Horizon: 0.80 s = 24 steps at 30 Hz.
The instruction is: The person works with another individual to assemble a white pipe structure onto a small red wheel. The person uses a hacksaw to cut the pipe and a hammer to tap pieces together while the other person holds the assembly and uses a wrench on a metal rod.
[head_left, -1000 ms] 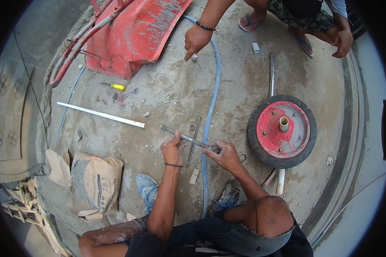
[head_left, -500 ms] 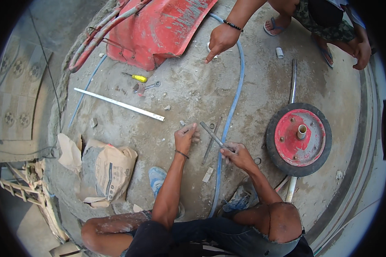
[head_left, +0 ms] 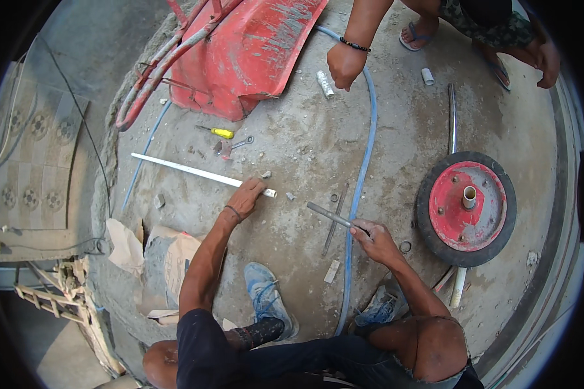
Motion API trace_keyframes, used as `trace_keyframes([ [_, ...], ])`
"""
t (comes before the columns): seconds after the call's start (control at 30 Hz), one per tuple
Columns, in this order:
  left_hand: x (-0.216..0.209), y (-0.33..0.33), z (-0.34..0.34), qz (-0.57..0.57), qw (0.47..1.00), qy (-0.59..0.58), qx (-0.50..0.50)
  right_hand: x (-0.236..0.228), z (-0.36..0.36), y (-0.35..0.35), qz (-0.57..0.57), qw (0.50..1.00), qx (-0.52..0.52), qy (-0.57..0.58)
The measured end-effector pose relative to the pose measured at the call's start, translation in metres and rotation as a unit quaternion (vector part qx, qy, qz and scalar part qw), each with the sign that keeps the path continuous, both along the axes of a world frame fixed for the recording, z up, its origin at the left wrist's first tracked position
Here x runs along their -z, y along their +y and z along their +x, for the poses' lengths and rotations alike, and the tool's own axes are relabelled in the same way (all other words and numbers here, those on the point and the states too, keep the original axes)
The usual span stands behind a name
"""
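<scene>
My left hand (head_left: 247, 197) has its fingers closed over a long white pipe (head_left: 187, 169) near the pipe's right end. The pipe lies on the concrete floor. My right hand (head_left: 377, 242) grips one end of a grey metal rod (head_left: 329, 213), which points up and to the left. Beneath the rod, a thin dark bar (head_left: 334, 223) and a small ring (head_left: 335, 197) lie on the floor. To the right of my right hand is a red-rimmed wheel (head_left: 464, 227) with a black tyre and a short pipe stub at its hub.
A blue hose (head_left: 366, 162) crosses the floor. A red wheelbarrow tray (head_left: 240, 58) lies at the back left, near a yellow-handled screwdriver (head_left: 222, 133) and a wrench (head_left: 243, 141). A torn paper bag (head_left: 175, 262) sits at left. Another person's hand (head_left: 347, 65) hangs above a whitish tube (head_left: 325, 84).
My left hand has moved left and onto the white pipe. My right hand still holds the metal rod. The other person's pointing finger has folded in.
</scene>
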<state>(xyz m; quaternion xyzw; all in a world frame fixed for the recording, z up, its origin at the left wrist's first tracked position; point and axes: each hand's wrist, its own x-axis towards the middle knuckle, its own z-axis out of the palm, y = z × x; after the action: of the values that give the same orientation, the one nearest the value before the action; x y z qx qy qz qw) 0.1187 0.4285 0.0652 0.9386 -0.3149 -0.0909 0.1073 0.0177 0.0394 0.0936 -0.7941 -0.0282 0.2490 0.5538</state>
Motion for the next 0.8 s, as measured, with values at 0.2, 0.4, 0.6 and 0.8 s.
trace_keyframes([
  [0.2, -0.059, -0.072, -0.019, -0.137, 0.99, 0.006, 0.037, -0.023, 0.008, 0.009, -0.035, 0.99, 0.008, -0.14],
  [0.4, -0.069, -0.082, -0.028, -0.165, 0.985, 0.014, 0.047, -0.027, 0.001, 0.008, -0.025, 0.983, 0.01, -0.179],
  [0.6, -0.076, -0.095, -0.036, -0.193, 0.976, 0.073, 0.065, -0.042, 0.006, 0.011, -0.028, 0.969, -0.026, -0.244],
  [0.8, -0.081, -0.13, -0.047, -0.236, 0.966, 0.074, 0.072, -0.054, 0.021, 0.027, 0.038, 0.999, -0.028, -0.013],
])
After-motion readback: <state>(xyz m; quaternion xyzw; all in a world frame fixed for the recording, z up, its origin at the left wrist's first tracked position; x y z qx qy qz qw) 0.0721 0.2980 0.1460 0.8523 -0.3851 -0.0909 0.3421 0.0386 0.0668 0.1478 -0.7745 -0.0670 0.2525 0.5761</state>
